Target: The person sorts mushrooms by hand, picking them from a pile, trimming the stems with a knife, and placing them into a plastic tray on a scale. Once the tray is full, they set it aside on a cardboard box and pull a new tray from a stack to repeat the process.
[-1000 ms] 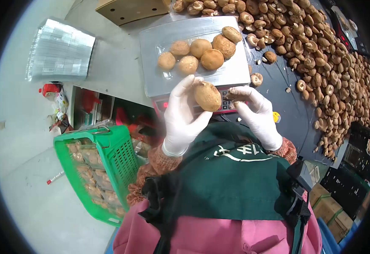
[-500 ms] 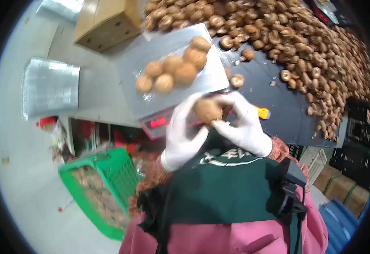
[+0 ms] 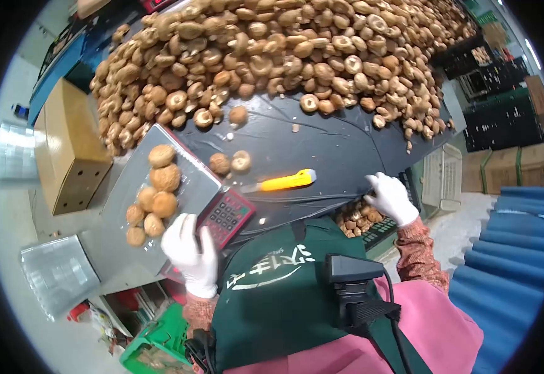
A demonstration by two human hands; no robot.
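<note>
My left hand, in a white glove, is at the near edge of the scale, with thumb and fingers apart and nothing seen between them. Several brown mushrooms lie on the scale's metal plate, just beyond the fingertips. Beside that hand is the scale's red-framed keypad. Off to the right, my right hand, also gloved, hovers by a dark crate of mushrooms below the table edge. Its fingers are slightly bent and apart, with nothing visible in them.
A yellow utility knife lies on the black table cover, near two loose mushrooms. A large mushroom pile spans the far side. Left are a cardboard box and clear plastic trays. A green basket stands below.
My hands have parted, and the mushroom they held is no longer seen in them. My right hand moved right, toward the crate. The view has swung right.
</note>
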